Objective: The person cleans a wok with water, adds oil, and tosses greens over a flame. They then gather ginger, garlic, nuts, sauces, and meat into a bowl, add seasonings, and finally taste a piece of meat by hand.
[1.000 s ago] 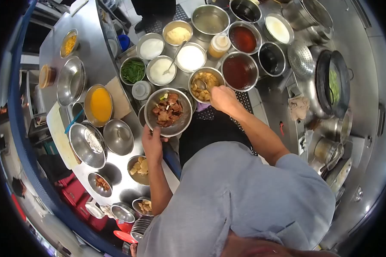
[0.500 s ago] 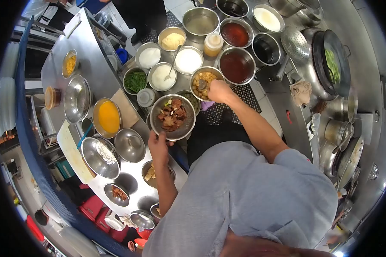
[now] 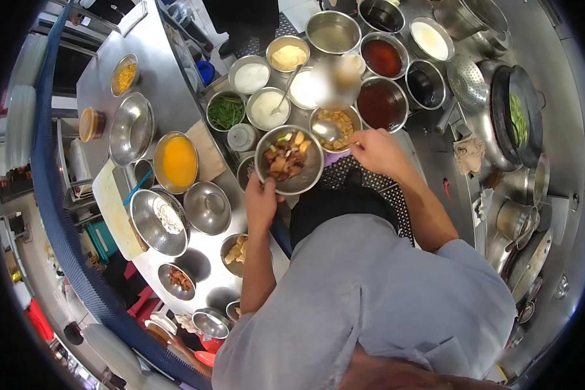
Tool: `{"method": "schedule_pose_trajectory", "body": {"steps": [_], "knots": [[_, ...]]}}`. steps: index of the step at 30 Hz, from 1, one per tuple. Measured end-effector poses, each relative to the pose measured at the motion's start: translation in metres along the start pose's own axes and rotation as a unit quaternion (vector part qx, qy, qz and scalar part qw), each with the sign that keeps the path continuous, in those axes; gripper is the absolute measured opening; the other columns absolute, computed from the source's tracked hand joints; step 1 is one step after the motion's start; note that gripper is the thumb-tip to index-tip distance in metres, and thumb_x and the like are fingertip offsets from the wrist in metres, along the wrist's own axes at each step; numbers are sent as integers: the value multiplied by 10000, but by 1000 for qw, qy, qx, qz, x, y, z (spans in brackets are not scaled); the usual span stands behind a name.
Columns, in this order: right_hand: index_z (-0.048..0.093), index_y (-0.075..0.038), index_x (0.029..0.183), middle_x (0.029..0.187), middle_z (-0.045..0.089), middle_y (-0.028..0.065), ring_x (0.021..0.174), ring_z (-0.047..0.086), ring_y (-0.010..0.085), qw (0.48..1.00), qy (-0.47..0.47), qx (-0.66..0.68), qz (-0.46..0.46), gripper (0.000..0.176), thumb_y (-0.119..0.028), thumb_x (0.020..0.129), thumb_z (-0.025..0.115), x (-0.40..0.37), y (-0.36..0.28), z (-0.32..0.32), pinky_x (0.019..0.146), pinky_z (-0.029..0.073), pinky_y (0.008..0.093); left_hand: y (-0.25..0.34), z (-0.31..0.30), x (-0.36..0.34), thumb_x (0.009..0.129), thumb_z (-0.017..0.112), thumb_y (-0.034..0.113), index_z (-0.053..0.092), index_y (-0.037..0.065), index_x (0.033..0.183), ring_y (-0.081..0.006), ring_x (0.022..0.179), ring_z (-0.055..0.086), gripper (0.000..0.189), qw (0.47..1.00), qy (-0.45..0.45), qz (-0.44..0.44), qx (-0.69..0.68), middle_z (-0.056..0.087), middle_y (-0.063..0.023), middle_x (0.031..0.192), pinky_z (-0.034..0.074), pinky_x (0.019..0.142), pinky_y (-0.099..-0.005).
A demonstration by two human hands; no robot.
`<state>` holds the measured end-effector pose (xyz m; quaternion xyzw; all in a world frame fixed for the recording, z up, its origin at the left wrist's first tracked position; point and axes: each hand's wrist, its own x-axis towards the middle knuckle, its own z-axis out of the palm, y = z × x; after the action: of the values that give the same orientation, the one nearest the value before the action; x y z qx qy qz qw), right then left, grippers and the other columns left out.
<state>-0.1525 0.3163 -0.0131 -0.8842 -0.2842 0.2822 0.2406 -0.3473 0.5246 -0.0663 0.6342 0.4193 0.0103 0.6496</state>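
Observation:
My left hand point(image 3: 261, 203) grips the near-left rim of a steel bowl point(image 3: 313, 181), tilted slightly toward me. Chunks of browned meat point(image 3: 285, 161) lie in it with bits of green onion and a few pale yellow pieces. My right hand point(image 3: 378, 153) is closed around the handle of a metal spoon point(image 3: 327, 132). The spoon's bowl is over a steel container of yellow-brown chunks point(image 3: 339, 121), just beyond the meat bowl. Chopped green herbs point(image 3: 227, 113) and a white-capped jar point(image 3: 242, 138) stand to the left of the meat bowl.
Tubs of dark red sauce point(image 3: 381, 104), white powder point(image 3: 249, 77) and black liquid point(image 3: 426, 84) crowd ahead. On the left counter stand a bowl of orange liquid point(image 3: 178, 162) and a colander point(image 3: 160, 222). A wok point(image 3: 519, 117) with greens is at right. A blurred patch hides something among the tubs.
Pale yellow pieces now show on the meat in the left-hand bowl. My right hand has drawn back toward me, and the spoon now shows above the chunks. The whole view has shifted slightly.

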Motion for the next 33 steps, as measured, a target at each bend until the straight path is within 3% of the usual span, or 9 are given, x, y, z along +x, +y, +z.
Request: {"method": "schedule_pose_trajectory", "body": {"steps": [4,7,9,15,21,25,29,30,33], "knots": [[659,10,943,909,670,250,908,641,424,997,-15,-52,48,296,-271,868,605,22,44,20,807,510,489,24,23,8,923,500,67,561,-19,1156,-110,603,576,255,996,-53,38,-60,646,-83,876,465,491,-227],[661,-4,1051,961,675,226,938,638,401,984,176,2,-7,353,-302,866,619,5,56,-2,819,506,474,38,25,4,938,504,75,564,-16,1153,-107,591,558,241,995,-70,20,-66,634,-75,884,454,482,-224],[674,-30,1061,947,677,218,910,640,396,973,221,48,40,341,-303,863,621,8,69,-42,806,507,470,35,28,5,950,507,76,553,-15,1179,-110,611,565,251,996,-52,11,-72,632,-83,914,450,479,-228],[702,-14,895,860,671,241,860,648,404,942,332,-42,33,277,-262,862,583,142,151,-144,789,503,479,62,51,6,950,497,60,546,-15,1195,-110,636,583,261,993,-27,26,-116,639,-81,937,445,479,-220],[715,-13,1002,1083,670,223,1020,648,382,963,128,-185,145,270,-182,831,592,287,206,-162,853,521,454,155,122,41,955,502,99,544,-14,1226,-97,715,587,296,988,3,109,-113,646,-68,983,443,534,-214],[703,-38,1072,1170,652,200,1122,622,310,977,60,-112,174,284,-130,832,581,281,194,-206,912,508,411,186,163,107,937,490,94,567,-43,1186,-118,717,596,294,987,12,145,-73,645,-89,993,467,558,-235],[711,2,982,973,690,240,911,685,345,989,67,-103,88,302,-222,811,601,265,248,-231,757,528,439,218,210,179,900,465,54,567,-64,1153,-163,736,648,297,989,5,149,14,658,-137,962,540,563,-266],[666,25,906,745,672,191,614,637,317,993,68,4,99,268,-222,829,595,242,246,-241,569,481,438,210,219,210,893,467,49,568,-77,1133,-190,739,666,289,984,23,170,39,665,-150,952,573,575,-276],[616,12,862,685,625,149,552,576,252,978,97,161,94,255,-242,854,595,196,242,-259,507,434,377,222,253,251,878,480,35,569,-90,1122,-209,707,679,289,981,20,179,72,667,-178,976,589,551,-297]]}}
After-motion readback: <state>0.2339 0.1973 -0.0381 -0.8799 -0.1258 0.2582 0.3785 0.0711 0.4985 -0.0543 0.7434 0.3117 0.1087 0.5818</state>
